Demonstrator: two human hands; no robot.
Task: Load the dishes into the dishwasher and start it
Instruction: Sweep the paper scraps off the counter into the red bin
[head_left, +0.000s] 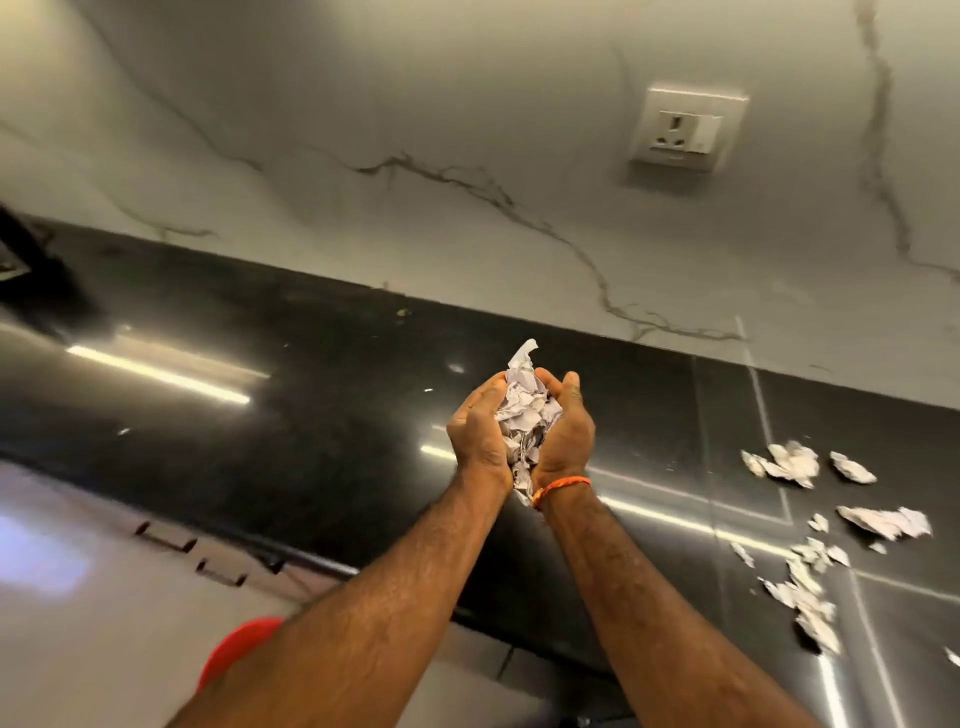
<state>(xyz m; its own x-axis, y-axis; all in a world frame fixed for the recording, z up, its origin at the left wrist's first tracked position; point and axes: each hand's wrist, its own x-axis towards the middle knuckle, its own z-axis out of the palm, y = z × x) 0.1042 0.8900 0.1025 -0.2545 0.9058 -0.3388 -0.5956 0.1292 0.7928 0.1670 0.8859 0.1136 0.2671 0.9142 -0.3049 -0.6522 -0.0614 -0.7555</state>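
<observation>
Left hand (480, 431) and right hand (566, 428) cupped together, fingers curled, holding a wad of torn paper scraps (522, 415) above the black countertop (311, 374). More scraps (800, 545) lie right of the grip. No dishes or dishwasher in view.

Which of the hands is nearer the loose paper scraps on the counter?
Right. The right hand cups the paper wad on the side toward the scraps; the left hand lies beyond the wad, farther away.
</observation>
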